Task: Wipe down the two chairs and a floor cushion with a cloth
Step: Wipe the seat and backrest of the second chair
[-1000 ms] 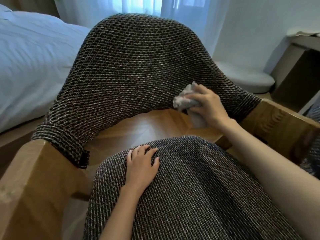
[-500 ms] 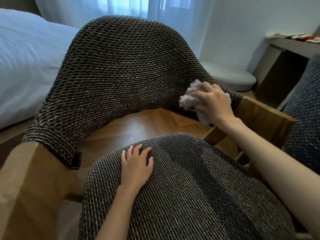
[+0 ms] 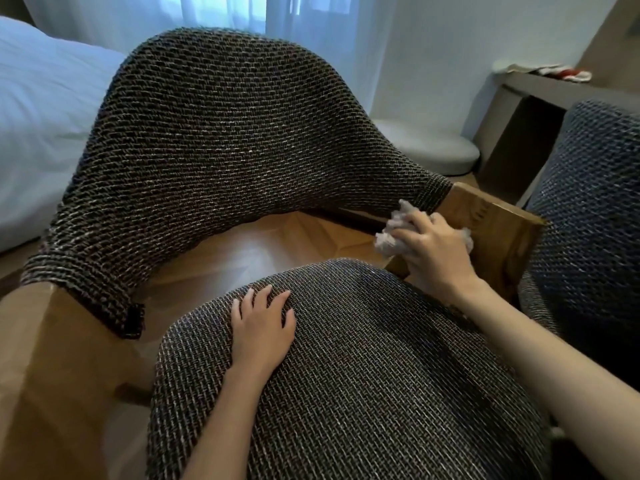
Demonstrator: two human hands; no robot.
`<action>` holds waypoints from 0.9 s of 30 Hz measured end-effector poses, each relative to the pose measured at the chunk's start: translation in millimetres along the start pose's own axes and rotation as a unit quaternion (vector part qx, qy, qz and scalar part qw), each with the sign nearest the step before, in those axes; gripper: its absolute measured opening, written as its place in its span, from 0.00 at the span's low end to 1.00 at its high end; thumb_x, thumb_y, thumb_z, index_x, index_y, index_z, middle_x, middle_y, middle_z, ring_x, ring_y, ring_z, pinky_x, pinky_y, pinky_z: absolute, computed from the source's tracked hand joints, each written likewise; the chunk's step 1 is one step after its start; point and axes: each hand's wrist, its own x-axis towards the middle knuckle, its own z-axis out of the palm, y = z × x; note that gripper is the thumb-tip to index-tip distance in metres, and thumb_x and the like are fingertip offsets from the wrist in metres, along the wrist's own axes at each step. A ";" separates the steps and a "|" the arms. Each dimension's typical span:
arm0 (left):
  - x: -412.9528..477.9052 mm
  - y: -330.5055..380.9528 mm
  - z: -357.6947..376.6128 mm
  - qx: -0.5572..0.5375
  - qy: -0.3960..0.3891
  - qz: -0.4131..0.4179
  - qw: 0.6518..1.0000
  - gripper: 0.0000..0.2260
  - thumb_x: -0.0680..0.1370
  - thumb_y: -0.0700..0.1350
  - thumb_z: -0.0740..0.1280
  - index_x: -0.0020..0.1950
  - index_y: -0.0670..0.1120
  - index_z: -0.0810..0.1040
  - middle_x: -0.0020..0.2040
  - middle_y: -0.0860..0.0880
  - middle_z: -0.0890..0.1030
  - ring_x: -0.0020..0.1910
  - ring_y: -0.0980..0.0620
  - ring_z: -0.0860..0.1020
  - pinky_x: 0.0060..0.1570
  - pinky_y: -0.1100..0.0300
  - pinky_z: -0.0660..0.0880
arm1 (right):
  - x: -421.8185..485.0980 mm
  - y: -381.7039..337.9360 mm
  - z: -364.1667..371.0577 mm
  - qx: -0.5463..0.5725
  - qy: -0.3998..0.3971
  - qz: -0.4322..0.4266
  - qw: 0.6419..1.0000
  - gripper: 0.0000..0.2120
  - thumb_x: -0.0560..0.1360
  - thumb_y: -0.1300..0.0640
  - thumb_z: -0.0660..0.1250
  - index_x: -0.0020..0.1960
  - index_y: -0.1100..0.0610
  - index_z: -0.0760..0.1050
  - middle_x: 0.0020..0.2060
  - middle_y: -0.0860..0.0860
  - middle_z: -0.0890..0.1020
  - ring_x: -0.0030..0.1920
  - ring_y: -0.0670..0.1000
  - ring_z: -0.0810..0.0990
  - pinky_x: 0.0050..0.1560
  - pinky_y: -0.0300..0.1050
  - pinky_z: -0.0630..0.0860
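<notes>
Right hand (image 3: pixel 433 261) slid onto the armrest (image 3: pixel 498 230), fingers gripping cloth (image 3: pixel 389 239) — left hand (image 3: pixel 259 327) flat on seat (image 3: pixel 363 393).

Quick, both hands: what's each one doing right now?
Left hand: open, flat on the seat.
Right hand: closed around the cloth, by the wooden armrest.

Sheer white curtains (image 3: pixel 242 15) glow with daylight. Left of them is a white bed (image 3: pixel 45 109), right of them a pale wall (image 3: pixel 450 46) and a wooden desk (image 3: pixel 540 88), below them a herringbone parquet floor (image 3: pixel 259 244).
</notes>
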 end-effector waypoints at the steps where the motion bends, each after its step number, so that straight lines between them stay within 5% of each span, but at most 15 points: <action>1: 0.6 0.6 0.2 0.000 0.000 0.000 1.000 0.20 0.82 0.55 0.53 0.75 0.57 0.62 0.77 0.49 0.59 0.77 0.46 0.52 0.75 0.46 0.42 | 0.3 3.7 -7.3 -0.011 0.066 -0.006 0.998 0.12 0.75 0.62 0.68 0.57 0.56 0.80 0.57 0.57 0.78 0.47 0.62 0.75 0.44 0.52 0.74; 3: 1.3 1.7 0.9 -0.001 -0.002 0.002 1.000 0.20 0.82 0.55 0.53 0.75 0.57 0.62 0.77 0.49 0.59 0.77 0.46 0.52 0.74 0.46 0.42 | 4.1 13.9 -21.2 -0.039 0.193 0.031 0.980 0.10 0.74 0.60 0.69 0.55 0.58 0.81 0.54 0.60 0.79 0.44 0.63 0.75 0.41 0.52 0.74; 6: 0.5 1.7 1.5 0.003 -0.003 0.002 1.000 0.20 0.82 0.55 0.52 0.75 0.57 0.62 0.77 0.50 0.58 0.77 0.46 0.51 0.74 0.46 0.42 | 5.5 18.2 -16.1 -0.030 0.223 0.126 0.966 0.11 0.73 0.59 0.70 0.55 0.58 0.81 0.55 0.60 0.79 0.46 0.64 0.76 0.40 0.52 0.75; 10: -0.2 1.1 1.8 0.001 -0.001 0.003 1.000 0.20 0.82 0.56 0.52 0.75 0.57 0.62 0.77 0.50 0.59 0.77 0.46 0.51 0.74 0.46 0.41 | -21.5 -3.9 34.1 0.005 0.097 0.111 0.989 0.12 0.72 0.61 0.72 0.55 0.57 0.81 0.55 0.59 0.79 0.46 0.64 0.78 0.37 0.50 0.76; 13: -0.5 0.8 2.7 0.002 0.003 0.007 1.000 0.20 0.82 0.56 0.52 0.75 0.58 0.62 0.77 0.50 0.59 0.77 0.47 0.52 0.75 0.46 0.42 | -31.7 -14.8 62.5 0.119 -0.058 0.137 0.982 0.18 0.73 0.62 0.70 0.62 0.53 0.78 0.62 0.53 0.76 0.56 0.61 0.76 0.56 0.51 0.73; 16: 0.3 0.5 2.7 0.000 0.001 0.006 1.000 0.20 0.82 0.55 0.53 0.75 0.57 0.62 0.77 0.50 0.59 0.77 0.47 0.52 0.75 0.46 0.42 | -20.7 -9.5 50.1 0.181 -0.089 0.147 0.968 0.19 0.71 0.62 0.72 0.61 0.52 0.79 0.61 0.51 0.76 0.58 0.57 0.76 0.60 0.48 0.70; 20: 0.9 2.3 2.7 0.000 -0.001 0.001 1.000 0.20 0.82 0.55 0.53 0.75 0.57 0.63 0.77 0.50 0.59 0.77 0.46 0.52 0.74 0.46 0.42 | -19.8 9.0 -0.3 0.093 0.125 0.086 0.984 0.15 0.70 0.59 0.72 0.57 0.53 0.81 0.56 0.55 0.78 0.51 0.59 0.77 0.44 0.52 0.77; 23: 2.3 2.7 3.4 0.001 -0.005 0.004 1.000 0.20 0.82 0.55 0.53 0.75 0.57 0.63 0.77 0.49 0.59 0.77 0.46 0.52 0.75 0.45 0.43 | -18.0 32.5 -26.7 -0.056 0.252 0.067 0.964 0.10 0.73 0.56 0.69 0.54 0.53 0.82 0.53 0.55 0.79 0.47 0.59 0.75 0.41 0.48 0.71; 25: 2.5 2.6 2.7 0.000 -0.009 0.004 1.000 0.20 0.82 0.54 0.53 0.74 0.57 0.63 0.77 0.49 0.59 0.77 0.45 0.52 0.75 0.45 0.43 | -23.6 36.8 -24.0 -0.085 0.210 0.048 0.973 0.09 0.72 0.57 0.71 0.52 0.54 0.83 0.53 0.55 0.80 0.47 0.61 0.76 0.42 0.50 0.72; 27: 0.4 3.1 1.7 -0.002 -0.012 0.005 1.000 0.20 0.82 0.54 0.53 0.74 0.56 0.64 0.77 0.48 0.60 0.77 0.45 0.53 0.75 0.45 0.44 | -45.8 29.8 -1.6 -0.090 0.055 0.022 0.994 0.09 0.74 0.57 0.70 0.53 0.54 0.82 0.55 0.54 0.80 0.52 0.61 0.76 0.48 0.53 0.73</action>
